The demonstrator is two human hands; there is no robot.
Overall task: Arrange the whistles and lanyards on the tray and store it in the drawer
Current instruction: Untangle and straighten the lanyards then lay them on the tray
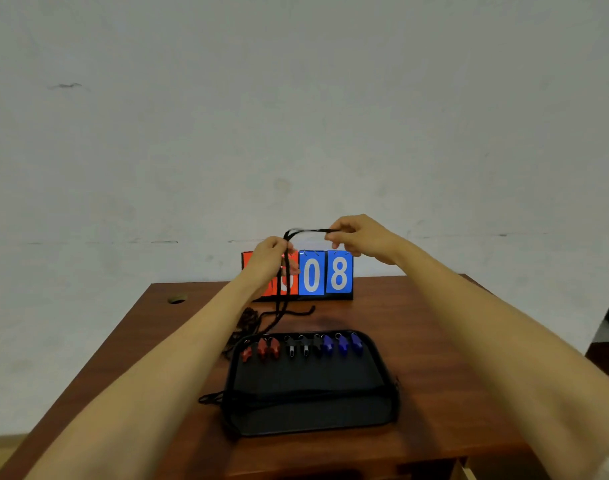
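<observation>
Black tray (310, 410) nearest — above it, black lanyard (285, 271) pinched between left hand (268, 261) and right hand (358, 237).

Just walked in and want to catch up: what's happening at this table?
A person holds a black lanyard up above the table, the left hand and right hand pinching it between them while its tail trails down. Below, the black tray already has red, black and blue whistles lined along its far edge. A flip scoreboard stands behind.
</observation>
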